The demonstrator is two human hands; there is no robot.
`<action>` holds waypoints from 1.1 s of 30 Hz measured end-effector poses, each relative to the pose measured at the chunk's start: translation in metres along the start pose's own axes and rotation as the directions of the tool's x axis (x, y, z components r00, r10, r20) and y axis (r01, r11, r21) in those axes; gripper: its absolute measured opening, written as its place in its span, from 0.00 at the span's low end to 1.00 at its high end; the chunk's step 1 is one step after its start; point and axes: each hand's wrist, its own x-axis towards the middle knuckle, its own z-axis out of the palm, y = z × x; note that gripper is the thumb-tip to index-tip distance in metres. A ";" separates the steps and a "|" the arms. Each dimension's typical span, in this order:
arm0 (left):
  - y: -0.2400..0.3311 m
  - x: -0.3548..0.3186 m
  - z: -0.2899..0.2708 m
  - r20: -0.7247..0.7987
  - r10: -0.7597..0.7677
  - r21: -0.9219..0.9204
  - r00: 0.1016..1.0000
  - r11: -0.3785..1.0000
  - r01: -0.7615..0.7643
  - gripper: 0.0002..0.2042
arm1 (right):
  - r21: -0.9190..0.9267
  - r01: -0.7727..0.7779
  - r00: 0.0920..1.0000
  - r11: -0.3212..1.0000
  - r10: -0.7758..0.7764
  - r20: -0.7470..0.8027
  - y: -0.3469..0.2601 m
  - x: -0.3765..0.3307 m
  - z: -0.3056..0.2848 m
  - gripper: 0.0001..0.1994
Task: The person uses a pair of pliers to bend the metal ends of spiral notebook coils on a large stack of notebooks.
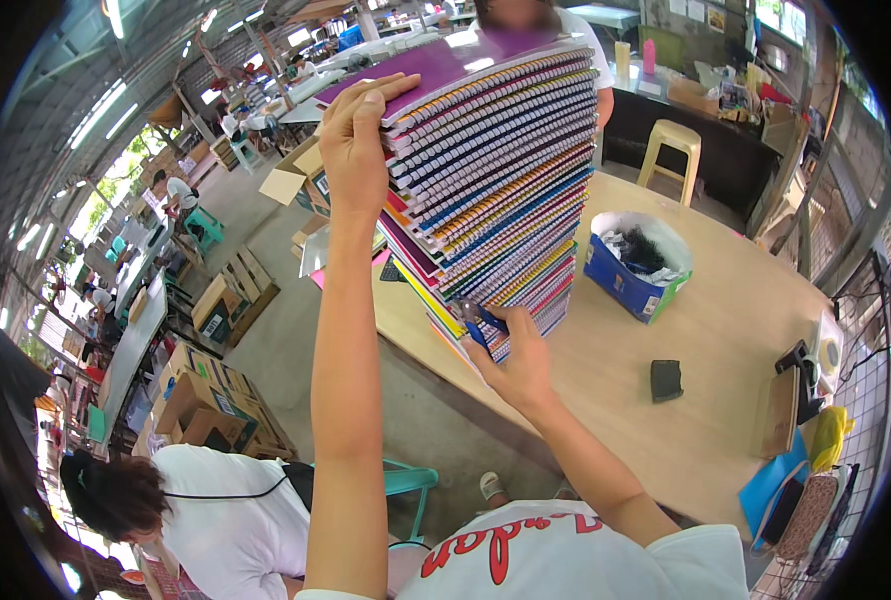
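Note:
A tall stack of spiral-bound notebooks (506, 170) rises from the tabletop, its coiled bindings facing me and to the right. My left hand (361, 130) grips the stack's upper left corner, fingers over the purple cover (426, 68) of the top notebook and thumb by its edge. Lower down, my right hand (516, 355) is closed around blue-handled cutting pliers (478, 320). Their jaws are close against the coils near the bottom of the stack; whether they touch a coil, I cannot tell.
A blue box (626, 275) with a white liner and dark scraps stands right of the stack. A small black block (667, 381) lies on the wooden table (606, 420). A person stands beyond the stack; another bends at lower left. Cardboard boxes (211, 400) sit on the floor.

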 end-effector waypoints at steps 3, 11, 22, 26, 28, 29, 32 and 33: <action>-0.003 0.000 0.000 0.004 -0.006 -0.012 1.000 1.000 0.006 0.18 | -0.004 -0.007 1.000 1.000 0.007 -0.005 0.003 -0.002 0.004 0.24; 0.000 0.000 0.001 0.014 -0.052 -0.035 0.999 0.998 0.052 0.19 | -0.078 0.060 0.996 0.995 -0.064 -0.054 0.004 0.003 0.009 0.23; 0.003 -0.002 0.003 0.014 -0.112 -0.086 0.994 0.990 0.113 0.20 | 0.326 -0.292 0.950 0.899 0.233 0.208 0.002 0.007 -0.003 0.19; 0.006 -0.002 0.004 0.010 -0.122 -0.096 0.993 0.988 0.122 0.20 | 0.091 -0.028 1.000 0.995 0.028 0.007 -0.001 -0.001 -0.004 0.21; 0.005 -0.002 0.004 0.008 -0.121 -0.083 0.993 0.989 0.122 0.20 | -0.036 0.086 0.996 0.996 -0.087 -0.028 0.005 -0.003 0.001 0.22; 0.005 -0.001 0.003 0.015 -0.133 -0.106 0.991 0.985 0.134 0.20 | -0.035 0.083 0.996 0.996 -0.084 -0.029 0.007 -0.004 0.003 0.22; 0.004 -0.003 0.001 0.023 -0.153 -0.148 0.988 0.977 0.155 0.20 | -0.079 0.083 0.995 0.993 -0.087 -0.047 0.006 -0.002 0.008 0.19; 0.004 -0.003 0.001 0.023 -0.159 -0.168 0.987 0.973 0.161 0.20 | 0.074 -0.092 0.994 0.993 0.087 0.073 0.004 -0.001 0.005 0.18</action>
